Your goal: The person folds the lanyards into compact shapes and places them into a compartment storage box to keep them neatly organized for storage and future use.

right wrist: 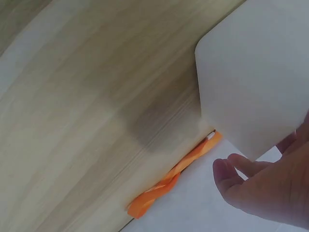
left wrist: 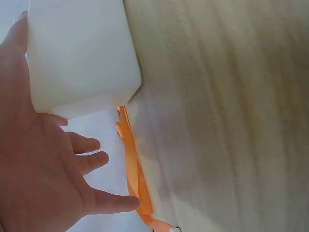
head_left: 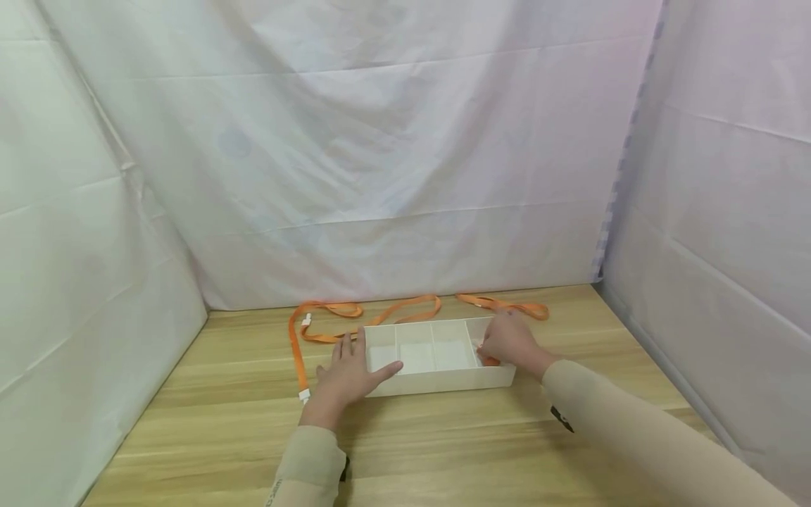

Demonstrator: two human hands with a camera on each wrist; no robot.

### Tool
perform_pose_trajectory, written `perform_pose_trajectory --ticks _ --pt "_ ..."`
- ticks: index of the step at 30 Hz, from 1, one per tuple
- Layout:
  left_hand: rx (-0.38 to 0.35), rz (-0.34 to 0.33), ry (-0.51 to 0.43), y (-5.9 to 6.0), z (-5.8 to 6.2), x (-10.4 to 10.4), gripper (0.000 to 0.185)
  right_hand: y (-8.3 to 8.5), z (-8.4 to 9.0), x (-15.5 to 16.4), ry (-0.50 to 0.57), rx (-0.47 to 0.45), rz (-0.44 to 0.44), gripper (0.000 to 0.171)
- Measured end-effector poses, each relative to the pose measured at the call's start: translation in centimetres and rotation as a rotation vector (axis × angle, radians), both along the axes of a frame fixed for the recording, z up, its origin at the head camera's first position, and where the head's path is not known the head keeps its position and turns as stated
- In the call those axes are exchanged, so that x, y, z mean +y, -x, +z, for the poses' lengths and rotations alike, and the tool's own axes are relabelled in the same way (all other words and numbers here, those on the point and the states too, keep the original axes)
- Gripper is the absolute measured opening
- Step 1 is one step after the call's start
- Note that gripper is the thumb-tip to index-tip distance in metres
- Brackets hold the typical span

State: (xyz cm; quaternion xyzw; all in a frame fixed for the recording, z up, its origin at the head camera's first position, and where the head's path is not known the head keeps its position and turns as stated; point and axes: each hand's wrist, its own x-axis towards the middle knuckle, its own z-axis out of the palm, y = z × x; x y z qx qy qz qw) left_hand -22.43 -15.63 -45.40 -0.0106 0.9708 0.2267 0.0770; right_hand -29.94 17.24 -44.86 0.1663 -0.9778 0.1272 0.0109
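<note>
A white tray (head_left: 437, 384) with several compartments lies on the wooden table (head_left: 443, 443). My left hand (head_left: 348, 373) rests flat against its left end with the fingers straight and spread and the thumb along the front wall. In the left wrist view the open palm (left wrist: 43, 169) lies beside the tray (left wrist: 82, 53). My right hand (head_left: 510, 341) is at the tray's right end with its fingers curled round the end wall. The right wrist view shows those curled fingers (right wrist: 270, 188) next to the tray (right wrist: 260, 72). A bit of orange shows under that hand.
An orange lanyard (head_left: 380, 313) loops on the table behind and left of the tray; its strap (left wrist: 133, 164) runs past the left hand. A second orange lanyard (head_left: 507, 306) lies behind the right end, twisted (right wrist: 178, 176). White cloth walls close in the back and both sides.
</note>
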Motion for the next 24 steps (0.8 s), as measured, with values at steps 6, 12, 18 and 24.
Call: perform_pose_trajectory --ticks 6,12,18,24 --pt "-0.016 -0.019 -0.021 -0.2 0.5 0.0 0.123 0.4 -0.4 -0.6 -0.043 -0.010 -0.018 0.050" --pt "-0.029 -0.028 -0.039 -0.1 0.5 0.0 0.123 0.3 -0.3 -0.5 -0.034 -0.034 -0.054 0.046" --pt "-0.045 -0.029 -0.039 0.1 0.4 -0.1 0.123 0.4 -0.3 0.1 -0.008 -0.107 -0.097 0.050" --pt "-0.046 -0.034 -0.042 0.2 0.3 -0.1 0.124 0.4 -0.1 0.5 0.044 -0.150 -0.119 0.042"
